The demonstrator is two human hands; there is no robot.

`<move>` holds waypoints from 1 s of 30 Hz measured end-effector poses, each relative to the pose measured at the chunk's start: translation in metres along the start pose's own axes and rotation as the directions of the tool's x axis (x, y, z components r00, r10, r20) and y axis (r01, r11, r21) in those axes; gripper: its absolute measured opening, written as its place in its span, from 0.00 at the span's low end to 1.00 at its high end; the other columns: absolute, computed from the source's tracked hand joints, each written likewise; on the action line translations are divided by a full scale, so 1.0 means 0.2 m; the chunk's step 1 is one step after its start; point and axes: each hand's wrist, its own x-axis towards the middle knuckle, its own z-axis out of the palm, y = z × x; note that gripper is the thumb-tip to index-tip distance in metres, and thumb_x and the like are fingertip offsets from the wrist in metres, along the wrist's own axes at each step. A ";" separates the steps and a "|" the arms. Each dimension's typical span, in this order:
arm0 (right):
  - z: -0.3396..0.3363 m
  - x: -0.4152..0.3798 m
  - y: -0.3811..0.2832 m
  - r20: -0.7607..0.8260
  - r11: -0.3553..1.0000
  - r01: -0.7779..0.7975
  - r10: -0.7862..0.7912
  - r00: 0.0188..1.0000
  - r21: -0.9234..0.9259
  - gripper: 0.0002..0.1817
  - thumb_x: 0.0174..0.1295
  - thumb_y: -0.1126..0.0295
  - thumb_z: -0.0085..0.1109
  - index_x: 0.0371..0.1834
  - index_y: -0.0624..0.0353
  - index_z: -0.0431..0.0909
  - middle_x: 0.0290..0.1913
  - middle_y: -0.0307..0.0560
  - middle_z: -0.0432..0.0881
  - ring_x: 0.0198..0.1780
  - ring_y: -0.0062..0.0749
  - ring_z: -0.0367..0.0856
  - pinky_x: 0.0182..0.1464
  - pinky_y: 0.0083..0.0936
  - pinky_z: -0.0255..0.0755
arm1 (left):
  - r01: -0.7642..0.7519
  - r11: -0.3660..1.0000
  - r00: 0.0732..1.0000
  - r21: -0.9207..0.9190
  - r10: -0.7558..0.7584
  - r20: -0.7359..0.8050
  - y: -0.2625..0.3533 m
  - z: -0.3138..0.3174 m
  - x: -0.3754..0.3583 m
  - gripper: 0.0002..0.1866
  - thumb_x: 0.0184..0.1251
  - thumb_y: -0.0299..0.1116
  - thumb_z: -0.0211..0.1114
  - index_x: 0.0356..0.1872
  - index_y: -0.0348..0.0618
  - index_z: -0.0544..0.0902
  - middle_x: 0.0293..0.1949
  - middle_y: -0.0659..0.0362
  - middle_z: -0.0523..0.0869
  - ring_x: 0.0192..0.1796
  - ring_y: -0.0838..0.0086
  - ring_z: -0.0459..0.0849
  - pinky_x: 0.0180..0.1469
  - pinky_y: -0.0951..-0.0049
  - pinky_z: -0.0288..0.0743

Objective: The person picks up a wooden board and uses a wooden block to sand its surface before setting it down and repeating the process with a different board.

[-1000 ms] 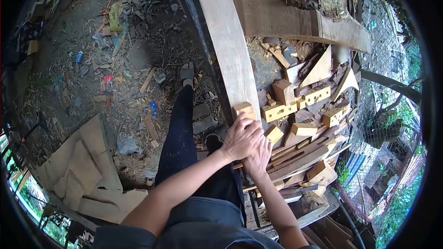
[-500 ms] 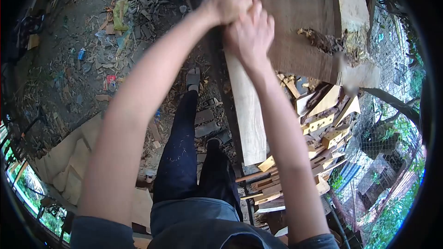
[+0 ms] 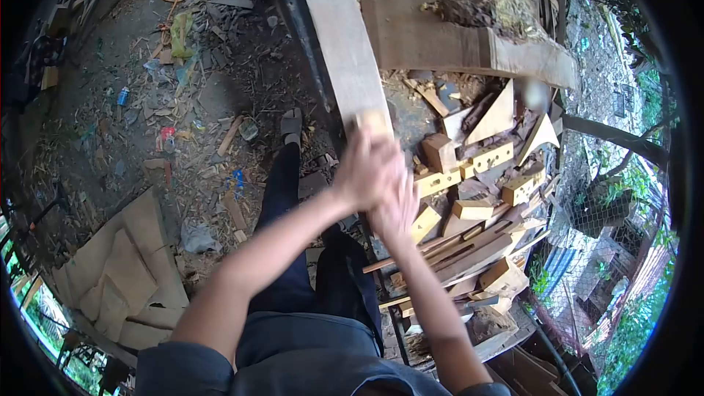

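A long pale board [image 3: 348, 51] lies lengthwise in front of me. Over its near end, my left hand [image 3: 370, 165] and my right hand [image 3: 396, 209] are together, fingers closed round something mostly hidden. A small light wooden block [image 3: 372, 123] shows just beyond the fingers, resting on the board; the hands are blurred, so whether it is a tool or a plain block is unclear. My left hand sits farther forward, my right hand close behind it and touching it.
A thick wooden slab [image 3: 418, 22] with a rough decayed patch lies at the upper right. Wooden blocks and offcuts [image 3: 473, 209] are piled right of the board. Scraps and litter cover the ground at left, with flat sheets [image 3: 121, 271] lower left and wire fencing at right.
Both hands have moved from the far end of the board back toward my body, still together. The pale board is now more exposed, and the view has shifted slightly.
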 end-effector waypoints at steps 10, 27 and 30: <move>-0.09 0.06 0.00 0.130 0.999 -0.019 0.014 0.991 0.038 0.27 0.54 0.60 0.58 0.56 0.64 0.76 0.41 0.54 0.73 0.43 0.48 0.70 0.47 0.43 0.62 | -0.016 0.999 1.000 0.037 0.015 0.011 0.00 0.03 0.00 0.14 0.63 0.43 0.60 0.38 0.44 0.85 0.47 0.59 0.82 0.55 0.61 0.75 0.69 0.50 0.59; -0.01 2.06 -0.39 -0.442 0.983 0.159 -0.182 0.878 -0.088 0.17 0.59 0.59 0.56 0.47 0.53 0.83 0.45 0.50 0.81 0.42 0.43 0.82 0.46 0.41 0.71 | -0.315 0.866 0.859 0.387 0.434 -0.272 -1.51 -0.55 1.46 0.09 0.64 0.36 0.55 0.33 0.43 0.80 0.37 0.54 0.83 0.49 0.57 0.80 0.56 0.56 0.63; -0.05 2.12 -0.42 -0.335 0.992 0.117 -0.127 0.934 -0.049 0.18 0.61 0.60 0.53 0.49 0.55 0.83 0.49 0.51 0.82 0.45 0.43 0.81 0.50 0.41 0.68 | -0.325 0.833 0.862 0.448 0.456 -0.222 -1.60 -0.58 1.57 0.09 0.63 0.37 0.57 0.31 0.43 0.79 0.36 0.54 0.82 0.47 0.56 0.79 0.54 0.54 0.64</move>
